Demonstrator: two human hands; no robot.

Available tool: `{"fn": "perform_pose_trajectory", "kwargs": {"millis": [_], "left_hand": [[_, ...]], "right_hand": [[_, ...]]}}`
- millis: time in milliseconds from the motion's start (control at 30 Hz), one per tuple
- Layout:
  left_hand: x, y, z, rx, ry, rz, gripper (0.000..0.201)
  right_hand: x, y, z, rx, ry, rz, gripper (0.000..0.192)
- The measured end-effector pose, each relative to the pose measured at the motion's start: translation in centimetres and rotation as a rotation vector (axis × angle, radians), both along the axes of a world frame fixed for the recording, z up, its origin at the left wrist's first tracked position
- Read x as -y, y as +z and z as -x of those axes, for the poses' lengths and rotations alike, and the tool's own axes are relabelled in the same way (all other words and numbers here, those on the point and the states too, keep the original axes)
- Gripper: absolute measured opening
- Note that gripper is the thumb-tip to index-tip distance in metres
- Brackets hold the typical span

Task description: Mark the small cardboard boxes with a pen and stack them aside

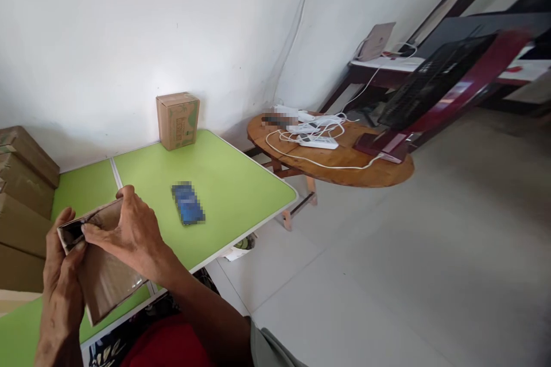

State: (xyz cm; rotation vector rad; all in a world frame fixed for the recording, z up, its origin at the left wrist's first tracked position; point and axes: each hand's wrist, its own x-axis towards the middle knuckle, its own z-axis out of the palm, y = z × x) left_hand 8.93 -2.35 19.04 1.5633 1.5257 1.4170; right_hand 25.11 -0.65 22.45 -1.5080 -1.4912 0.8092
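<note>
A flat brown box (112,278) with a shiny front face is held up at the near left, tilted over the green table. My left hand (64,275) grips its left edge, thumb in front and fingers behind. My right hand (138,232) is closed on the upper part, its thumb pressing near the dark upper left corner and its fingers over the top edge. What lies in that dark corner is too unclear to name. To the right of my right hand, a blurred-out blue phone-like object (188,203) lies on the green table (241,183).
A small cardboard box (178,120) stands by the wall. Stacked cartons (23,206) rise at the left. On a round wooden table (336,169) are white power strips (317,141) with tangled cables and a dark red stand-like object (456,97). Tiled floor (344,287) lies at the right.
</note>
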Motion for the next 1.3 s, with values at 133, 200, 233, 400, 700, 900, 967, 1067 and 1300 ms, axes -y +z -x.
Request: {"fn": "perform_pose_trajectory", "kwargs": {"millis": [133, 200, 233, 400, 700, 900, 967, 1067, 1300], "left_hand": [[0.1, 0.7, -0.6, 0.083, 0.056, 0.086, 0.071], [0.0, 1.3, -0.7, 0.064, 0.086, 0.088, 0.068], [-0.1, 1.5, -0.6, 0.047, 0.110, 0.090, 0.065], [-0.2, 1.4, 0.8, 0.110, 0.234, 0.170, 0.069], [0.2, 0.3, 1.2, 0.128, 0.159, 0.143, 0.075], [-0.1, -0.9, 1.7, 0.199, 0.014, 0.066, 0.065], [-0.1, -1.2, 1.6, 0.225, -0.025, 0.054, 0.071], [0.0, -1.4, 0.8, 0.200, -0.075, 0.043, 0.082], [0.3, -1.4, -1.3, 0.075, -0.076, -0.014, 0.080]], "right_hand": [[0.1, -0.3, 0.0, 0.013, 0.030, -0.043, 0.083], [0.2, -0.5, 0.1, -0.001, 0.060, -0.061, 0.087], [0.3, -0.7, 0.0, -0.026, 0.086, -0.081, 0.089], [-0.4, -4.2, -2.8, -0.365, 0.190, -0.061, 0.080], [-3.4, -12.2, -6.3, 0.332, -0.054, 0.373, 0.027], [-4.6, -12.9, -4.4, 0.268, -0.075, 0.392, 0.009], [-4.3, -12.3, -5.3, 0.216, -0.071, 0.359, 0.014], [-3.0, -9.9, -6.6, -0.075, -0.092, 0.161, 0.020], [1.6, -2.8, -3.7, -0.847, 0.212, -0.294, 0.048]]}}
